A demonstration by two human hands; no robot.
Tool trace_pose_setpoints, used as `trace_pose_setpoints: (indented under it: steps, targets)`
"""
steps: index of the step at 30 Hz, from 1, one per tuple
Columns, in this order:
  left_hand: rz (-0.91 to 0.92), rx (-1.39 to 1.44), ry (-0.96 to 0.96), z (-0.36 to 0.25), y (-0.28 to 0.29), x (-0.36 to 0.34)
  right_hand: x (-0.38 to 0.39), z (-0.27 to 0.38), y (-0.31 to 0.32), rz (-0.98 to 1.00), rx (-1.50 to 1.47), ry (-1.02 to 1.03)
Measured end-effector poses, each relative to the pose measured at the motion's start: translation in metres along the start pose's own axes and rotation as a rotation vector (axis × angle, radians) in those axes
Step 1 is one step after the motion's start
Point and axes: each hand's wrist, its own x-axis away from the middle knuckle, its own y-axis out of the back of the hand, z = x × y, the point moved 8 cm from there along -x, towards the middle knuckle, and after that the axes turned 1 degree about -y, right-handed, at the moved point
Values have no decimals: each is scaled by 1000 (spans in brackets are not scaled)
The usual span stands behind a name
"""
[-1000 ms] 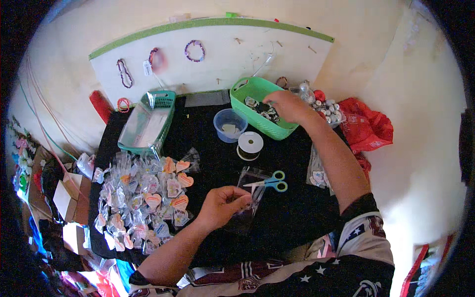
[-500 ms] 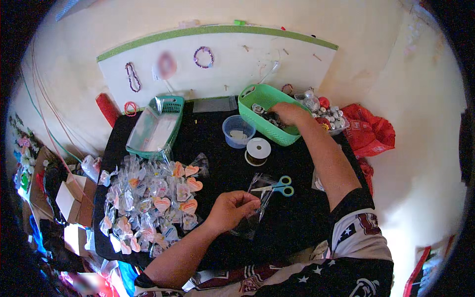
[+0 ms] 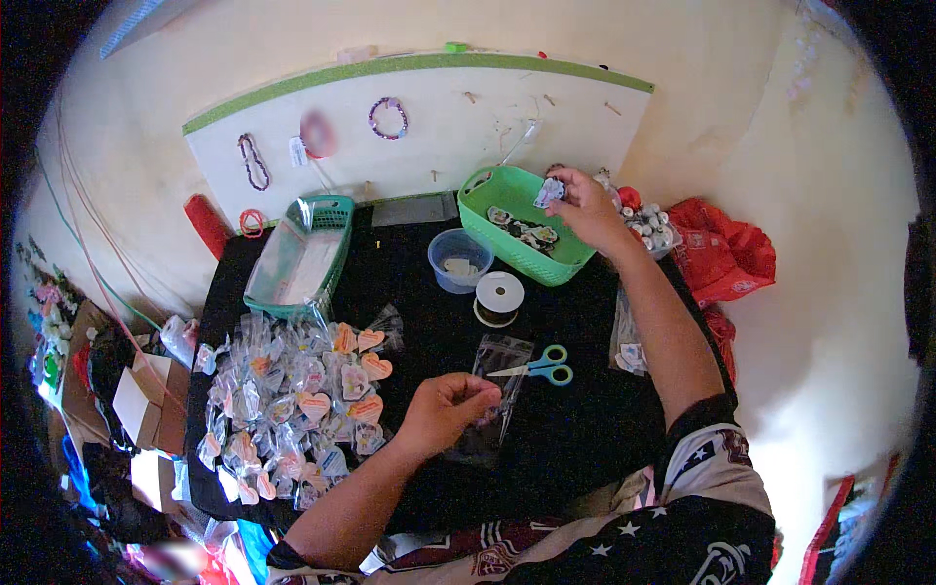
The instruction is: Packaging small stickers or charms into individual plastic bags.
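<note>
Pale cutout in right hand, long axis seemingly slanting up-right

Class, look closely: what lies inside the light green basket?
Several small dark-and-white cutouts lie inside the light green basket. The right hand, holding a pale cutout, blocks part of its far right side. Whatever is beneath the cutouts is covered.
</note>
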Motion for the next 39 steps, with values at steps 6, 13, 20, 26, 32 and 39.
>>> trace_pose_setpoints:
  steps: [6,13,20,26,32,39]
  targets:
    - [-19,53,3,2,1,-3,50,15,13,-94,-35,-114]
    - [-55,31,6,-5,2,-2,126,60,-16,-2,-328,-202]
    - [-84,-32,6,0,5,-3,160,60,-29,-24,-444,-147]
    - [-51,-103,18,-7,-1,-3,172,56,-40,-94,-530,-130]
    - [2,-99,9,-4,-5,-2,176,54,-48,-33,-331,-153]
    - [40,-27,-5,-7,-10,0,181,58,-59,40,-331,-108]
